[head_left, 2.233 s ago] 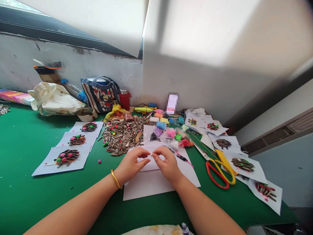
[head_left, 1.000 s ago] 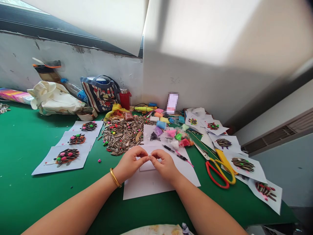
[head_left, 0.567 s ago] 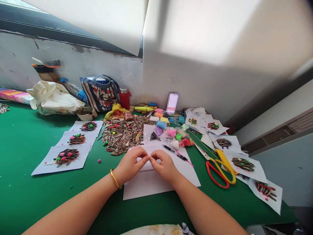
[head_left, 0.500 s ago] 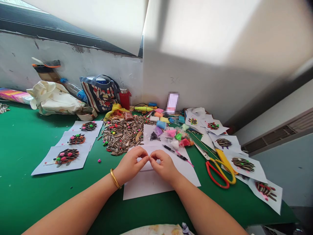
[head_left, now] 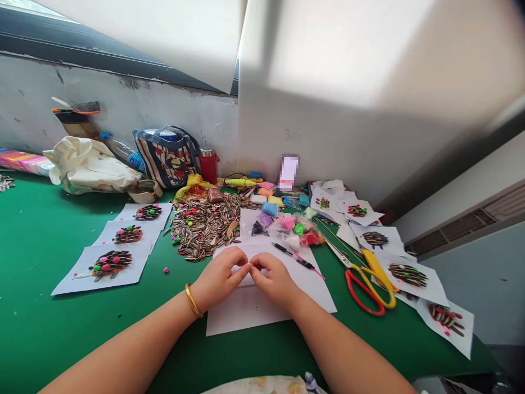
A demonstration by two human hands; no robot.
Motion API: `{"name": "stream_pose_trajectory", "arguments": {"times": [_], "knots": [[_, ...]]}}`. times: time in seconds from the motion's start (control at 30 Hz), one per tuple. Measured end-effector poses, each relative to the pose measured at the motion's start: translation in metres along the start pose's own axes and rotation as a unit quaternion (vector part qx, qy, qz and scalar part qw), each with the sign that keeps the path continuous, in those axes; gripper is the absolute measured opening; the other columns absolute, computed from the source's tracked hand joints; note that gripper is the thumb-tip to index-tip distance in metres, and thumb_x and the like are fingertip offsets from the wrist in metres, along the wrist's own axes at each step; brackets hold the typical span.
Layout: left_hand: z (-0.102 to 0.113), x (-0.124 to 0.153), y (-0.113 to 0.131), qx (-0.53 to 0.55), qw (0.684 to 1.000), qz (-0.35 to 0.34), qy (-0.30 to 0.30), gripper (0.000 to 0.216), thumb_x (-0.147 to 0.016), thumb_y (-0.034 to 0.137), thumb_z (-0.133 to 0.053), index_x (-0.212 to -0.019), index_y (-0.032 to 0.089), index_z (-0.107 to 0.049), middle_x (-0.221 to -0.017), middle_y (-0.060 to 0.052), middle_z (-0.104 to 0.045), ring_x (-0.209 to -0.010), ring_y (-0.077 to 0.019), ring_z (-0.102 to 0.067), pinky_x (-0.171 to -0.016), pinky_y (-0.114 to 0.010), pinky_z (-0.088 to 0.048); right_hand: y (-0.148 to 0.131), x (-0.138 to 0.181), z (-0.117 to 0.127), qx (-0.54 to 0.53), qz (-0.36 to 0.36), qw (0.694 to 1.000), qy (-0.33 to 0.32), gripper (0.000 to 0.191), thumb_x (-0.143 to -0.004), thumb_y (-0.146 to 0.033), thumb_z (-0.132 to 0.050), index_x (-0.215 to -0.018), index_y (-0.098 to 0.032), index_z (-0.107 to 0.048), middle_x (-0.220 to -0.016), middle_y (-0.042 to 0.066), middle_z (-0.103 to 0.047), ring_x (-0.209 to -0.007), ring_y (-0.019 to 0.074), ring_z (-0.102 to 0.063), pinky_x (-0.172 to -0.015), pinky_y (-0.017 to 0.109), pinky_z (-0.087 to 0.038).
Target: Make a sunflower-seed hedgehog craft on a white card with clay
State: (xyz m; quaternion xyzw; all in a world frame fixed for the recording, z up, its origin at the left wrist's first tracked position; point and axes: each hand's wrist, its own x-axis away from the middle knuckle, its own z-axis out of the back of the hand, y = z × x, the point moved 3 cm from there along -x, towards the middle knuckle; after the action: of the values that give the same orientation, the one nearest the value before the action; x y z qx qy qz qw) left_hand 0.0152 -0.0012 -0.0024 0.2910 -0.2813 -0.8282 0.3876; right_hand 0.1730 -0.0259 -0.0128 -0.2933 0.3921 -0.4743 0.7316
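My left hand [head_left: 225, 273] and my right hand [head_left: 271, 276] meet fingertip to fingertip above white paper [head_left: 238, 317]. Both are closed in a pinch; whatever lies between the fingertips is hidden or too small to name. A gold bracelet [head_left: 193, 301] circles my left wrist. Just beyond the left hand spreads a heap of striped sunflower seeds [head_left: 205, 232]. Bagged lumps of coloured clay [head_left: 301, 227] lie past the right hand, with a black pen [head_left: 303, 262] on the paper nearer to it.
Scissors [head_left: 369, 293] with red and yellow handles lie at right beside a yellow cutter [head_left: 375, 268]. Seed-and-clay pictures on paper [head_left: 143, 273] line both sides of the green table [head_left: 82, 334]. Along the wall stand a striped bag [head_left: 166, 158], a red flask [head_left: 208, 167] and a cream bag [head_left: 90, 167].
Almost nothing differs. Both hands keep the same pinched pose over the paper, and the view has shifted very slightly.
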Motion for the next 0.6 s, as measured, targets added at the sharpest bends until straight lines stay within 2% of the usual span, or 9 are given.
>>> {"name": "stream_pose_trajectory", "arguments": {"times": [0.1,0.23,0.37,0.6], "knots": [[0.0,0.0,-0.0027,0.008,1.0,0.004,0.007,0.02,-0.094,0.033,-0.047,-0.081,0.02,-0.053,-0.081,0.0,-0.055,-0.076,-0.0158,-0.05,-0.07,-0.029,-0.04,0.0004,-0.0003,-0.0001,-0.006,0.001,1.0,-0.008,0.012,-0.088,-0.022,-0.051,-0.084,-0.02,-0.062,-0.083,0.001,-0.063,-0.081,0.0158,-0.056,-0.073,0.028,-0.044],[0.001,-0.0001,-0.0038,0.022,0.999,0.002,0.026,0.019,-0.095,0.032,-0.047,-0.081,0.019,-0.053,-0.08,0.0,-0.055,-0.076,-0.015,-0.049,-0.07,-0.029,-0.04,0.0021,-0.0005,-0.0017,-0.005,-0.005,1.0,-0.007,0.008,-0.086,-0.027,-0.057,-0.088,-0.021,-0.062,-0.084,0.001,-0.063,-0.081,0.0159,-0.056,-0.072,0.027,-0.044],[0.001,0.0008,-0.0026,0.041,0.999,-0.008,0.034,0.02,-0.095,0.033,-0.049,-0.082,0.019,-0.055,-0.082,-0.001,-0.056,-0.078,-0.015,-0.051,-0.072,-0.029,-0.042,0.0018,-0.0009,-0.0023,0.004,0.009,1.0,-0.005,0.012,-0.088,-0.031,-0.058,-0.084,-0.021,-0.063,-0.08,0.0,-0.063,-0.078,0.0153,-0.055,-0.072,0.028,-0.043],[0.0029,0.002,-0.0009,0.03,0.998,-0.026,0.053,0.013,-0.09,0.031,-0.059,-0.094,0.02,-0.064,-0.092,-0.003,-0.062,-0.088,-0.0168,-0.056,-0.081,-0.031,-0.045,0.0013,-0.0021,-0.0009,0.014,0.007,1.0,0.014,0.011,-0.086,-0.024,-0.059,-0.077,-0.021,-0.064,-0.074,-0.001,-0.064,-0.073,0.0144,-0.056,-0.069,0.027,-0.042]]}}
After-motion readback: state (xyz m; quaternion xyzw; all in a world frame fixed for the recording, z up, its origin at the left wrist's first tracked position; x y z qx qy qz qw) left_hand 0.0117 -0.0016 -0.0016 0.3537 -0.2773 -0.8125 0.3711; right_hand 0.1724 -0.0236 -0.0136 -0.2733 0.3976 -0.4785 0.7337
